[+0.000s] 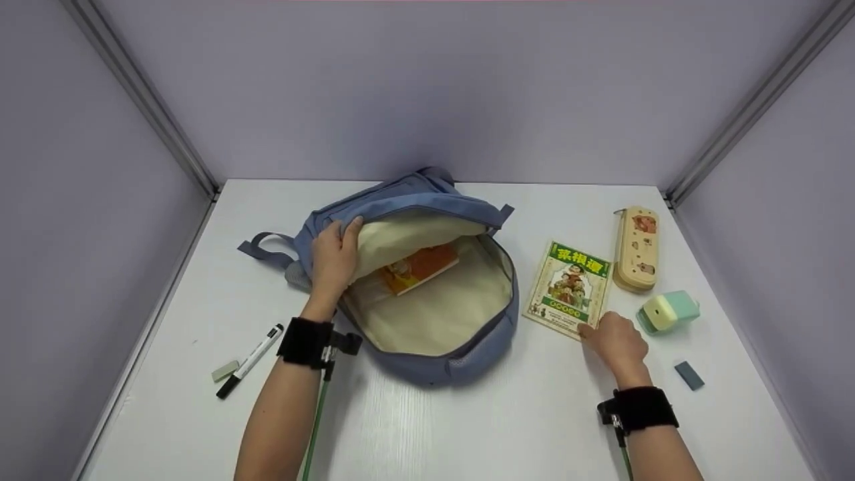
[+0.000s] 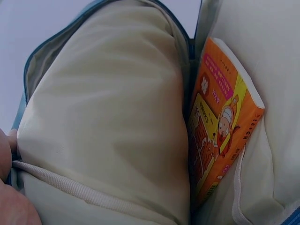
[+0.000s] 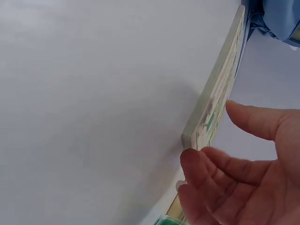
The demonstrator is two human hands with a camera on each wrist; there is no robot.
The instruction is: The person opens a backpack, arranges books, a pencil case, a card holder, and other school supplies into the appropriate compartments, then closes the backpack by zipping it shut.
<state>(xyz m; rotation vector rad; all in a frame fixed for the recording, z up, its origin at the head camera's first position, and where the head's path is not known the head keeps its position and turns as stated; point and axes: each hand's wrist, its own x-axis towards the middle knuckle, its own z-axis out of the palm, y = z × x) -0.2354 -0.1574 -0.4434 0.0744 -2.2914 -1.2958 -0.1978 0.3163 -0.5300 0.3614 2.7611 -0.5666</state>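
Observation:
A blue backpack (image 1: 484, 351) with a cream lining lies unzipped on the table. My left hand (image 1: 335, 257) grips the edge of its raised flap (image 1: 427, 234), thumb on the lining side. Inside the backpack is an orange book (image 1: 427, 266), seen closer in the left wrist view, leaning against the lining. To the right of the backpack a green and cream book (image 1: 568, 290) lies cover up. My right hand (image 1: 614, 341) is at this book's near right corner. In the right wrist view its thumb (image 3: 253, 121) is over the cover and its fingertips are right at the corner, loosely bent.
Right of the green book are a yellow pencil case (image 1: 636, 250), a green and yellow pencil sharpener (image 1: 668, 312) and a dark eraser (image 1: 689, 375). On the left lie a marker (image 1: 250, 361) and a small grey-green eraser (image 1: 225, 371). Walls enclose the table's back and sides.

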